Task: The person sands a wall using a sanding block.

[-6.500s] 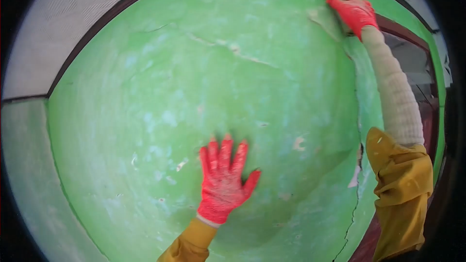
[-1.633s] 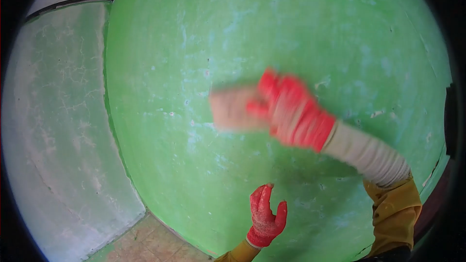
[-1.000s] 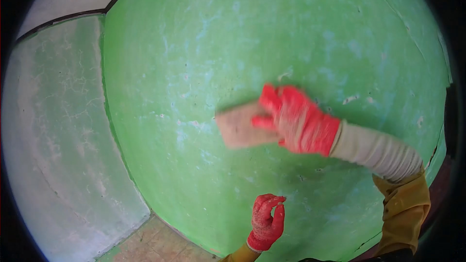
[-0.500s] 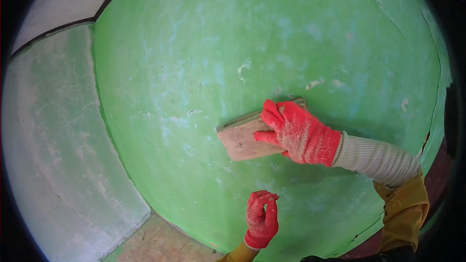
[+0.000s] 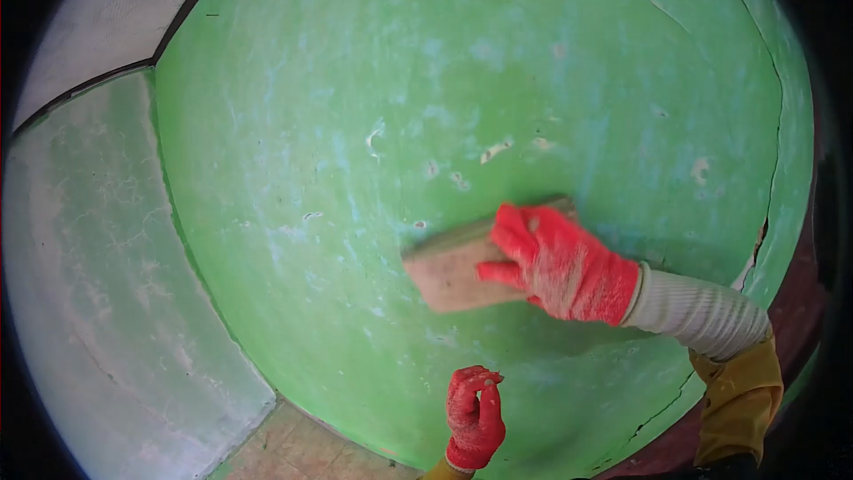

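My right hand [image 5: 573, 267], in a dusty red-coated glove with a pale knitted cuff, is closed around a flat wooden block [image 5: 453, 280]. The block lies against the green wall [image 5: 293, 124], its left end tilted lower than its right; motion blurs it slightly. Its face toward the wall is hidden. Lower down, my left hand [image 5: 475, 418] wears the same kind of glove. Its fingers curl toward the thumb, with a small gap between them and no object visible there. It holds itself apart from the block.
Pale blue patches, chips and scrapes mark the wall. A long crack [image 5: 777, 133] runs down its right side. At left, a faded green-white wall [image 5: 107, 276] meets it in a corner, under a dark trim strip [image 5: 84, 93]. Brownish floor [image 5: 302, 444] shows at the bottom.
The view has shifted, so the wall marks sit farther left. Against those marks, my right hand and the wooden block have moved right along the wall. My left hand stays curled.
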A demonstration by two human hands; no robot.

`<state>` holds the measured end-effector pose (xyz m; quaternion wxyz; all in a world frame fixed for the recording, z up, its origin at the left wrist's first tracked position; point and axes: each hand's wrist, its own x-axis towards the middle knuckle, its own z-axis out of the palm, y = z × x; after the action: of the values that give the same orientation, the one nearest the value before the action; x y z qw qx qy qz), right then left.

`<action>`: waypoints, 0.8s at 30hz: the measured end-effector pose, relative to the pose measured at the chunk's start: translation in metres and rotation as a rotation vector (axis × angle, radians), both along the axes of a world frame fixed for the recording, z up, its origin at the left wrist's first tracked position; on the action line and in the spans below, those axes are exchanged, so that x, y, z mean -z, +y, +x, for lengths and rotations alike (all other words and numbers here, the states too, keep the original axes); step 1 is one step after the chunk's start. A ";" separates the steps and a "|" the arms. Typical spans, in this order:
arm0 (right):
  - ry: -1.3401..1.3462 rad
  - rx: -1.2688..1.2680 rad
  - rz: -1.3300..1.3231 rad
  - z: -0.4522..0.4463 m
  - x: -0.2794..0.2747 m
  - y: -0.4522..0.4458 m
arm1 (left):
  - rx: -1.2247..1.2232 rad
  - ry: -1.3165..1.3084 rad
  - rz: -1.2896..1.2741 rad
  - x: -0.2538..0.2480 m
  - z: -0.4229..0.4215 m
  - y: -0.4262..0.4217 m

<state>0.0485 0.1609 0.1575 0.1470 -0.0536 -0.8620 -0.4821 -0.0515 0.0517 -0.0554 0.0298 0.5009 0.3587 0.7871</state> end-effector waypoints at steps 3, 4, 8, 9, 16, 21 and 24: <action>0.234 -0.089 0.116 0.022 -0.043 -0.002 | -0.023 0.053 0.014 -0.002 0.005 -0.004; 0.356 -0.016 0.141 0.034 -0.075 -0.001 | -0.040 0.068 0.041 -0.001 0.005 -0.003; 1.022 0.132 0.276 0.070 -0.171 0.002 | -0.040 -0.048 0.004 0.002 0.010 -0.002; 1.020 0.144 0.275 0.074 -0.163 0.004 | -0.031 -0.048 -0.004 0.001 0.014 -0.002; 0.325 0.177 -0.366 0.097 0.018 -0.010 | 0.082 0.038 0.027 -0.005 0.046 -0.011; 0.568 0.104 0.285 0.151 -0.087 -0.010 | 0.064 0.108 0.053 -0.009 0.045 -0.018; 1.184 0.158 0.338 0.171 -0.164 -0.003 | 0.036 0.033 0.021 -0.008 0.046 -0.020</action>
<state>0.2197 0.1576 0.3215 0.5706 -0.3514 -0.5393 -0.5099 -0.0056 0.0316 -0.0471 0.0328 0.5205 0.3420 0.7817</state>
